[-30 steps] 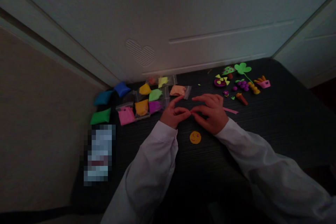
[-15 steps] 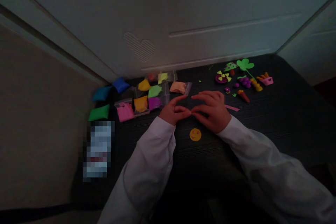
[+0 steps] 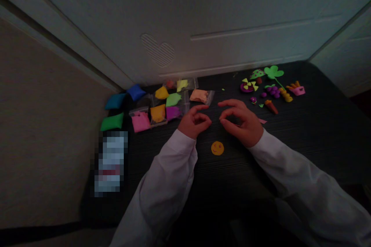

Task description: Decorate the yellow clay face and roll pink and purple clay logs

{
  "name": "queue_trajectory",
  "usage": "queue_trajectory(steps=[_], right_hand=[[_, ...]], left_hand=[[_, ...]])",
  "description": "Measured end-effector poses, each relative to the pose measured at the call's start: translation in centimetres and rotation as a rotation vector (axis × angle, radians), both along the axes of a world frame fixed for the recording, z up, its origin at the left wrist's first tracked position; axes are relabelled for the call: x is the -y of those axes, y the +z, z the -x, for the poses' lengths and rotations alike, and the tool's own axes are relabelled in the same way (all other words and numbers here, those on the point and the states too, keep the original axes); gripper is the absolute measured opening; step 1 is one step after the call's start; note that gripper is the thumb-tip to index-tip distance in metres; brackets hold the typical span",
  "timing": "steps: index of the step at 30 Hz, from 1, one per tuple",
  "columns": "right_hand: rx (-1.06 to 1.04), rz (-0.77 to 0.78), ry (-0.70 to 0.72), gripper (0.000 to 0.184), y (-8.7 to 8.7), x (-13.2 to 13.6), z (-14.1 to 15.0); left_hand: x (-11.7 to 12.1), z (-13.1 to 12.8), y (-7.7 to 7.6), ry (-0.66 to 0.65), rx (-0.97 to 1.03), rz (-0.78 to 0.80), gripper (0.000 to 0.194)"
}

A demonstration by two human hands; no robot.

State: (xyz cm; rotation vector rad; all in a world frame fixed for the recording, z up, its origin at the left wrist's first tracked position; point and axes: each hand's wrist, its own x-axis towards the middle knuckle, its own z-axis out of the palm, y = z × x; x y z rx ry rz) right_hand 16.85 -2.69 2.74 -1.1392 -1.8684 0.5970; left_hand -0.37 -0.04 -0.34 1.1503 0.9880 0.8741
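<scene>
My left hand [image 3: 194, 122] is closed in a pinch, thumb against a fingertip; anything between them is too small to make out. A small gap to the right, my right hand [image 3: 241, 122] also pinches with thumb and finger, and I cannot tell what it holds. Just below the two hands, a flat round yellow clay smiley face [image 3: 217, 148] lies on the dark table, with small pinkish marks for eyes and mouth. Partly hidden behind my right hand is a pink clay strip [image 3: 262, 121]. A bag of peach clay [image 3: 199, 96] sits beyond my left fingers.
Several bags of coloured clay, among them a pink one [image 3: 140, 122] and a green one [image 3: 112, 122], lie at the left. Finished clay figures, including a green clover [image 3: 273, 72] and a brown cone [image 3: 271, 107], stand at the back right. A blurred-out object [image 3: 111, 164] is nearer left.
My hands have drawn apart from fingertips touching, the right one moving right and covering more of the pink strip. The whole view has shifted slightly.
</scene>
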Motion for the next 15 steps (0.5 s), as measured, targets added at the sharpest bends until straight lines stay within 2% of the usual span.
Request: queue_trajectory(steps=[5,7,13,15], right_hand=[[-0.351,0.245,0.125,0.007,-0.40,-0.34,-0.24],[-0.505,0.345,0.143,0.009,-0.49,-0.44,-0.13],[-0.896,0.741,0.259,0.012,0.24,-0.33,0.08],[-0.972,0.805,0.292,0.012,0.39,-0.27,0.00]], left_hand=[[0.91,-0.24,-0.23,-0.044,-0.523,-0.479,0.044],[1.03,-0.23,-0.41,-0.082,-0.641,-0.609,0.045],[0.84,-0.05,-0.64,-0.105,-0.732,-0.694,0.047],[0.81,-0.05,-0.58,-0.113,-0.740,-0.695,0.045]])
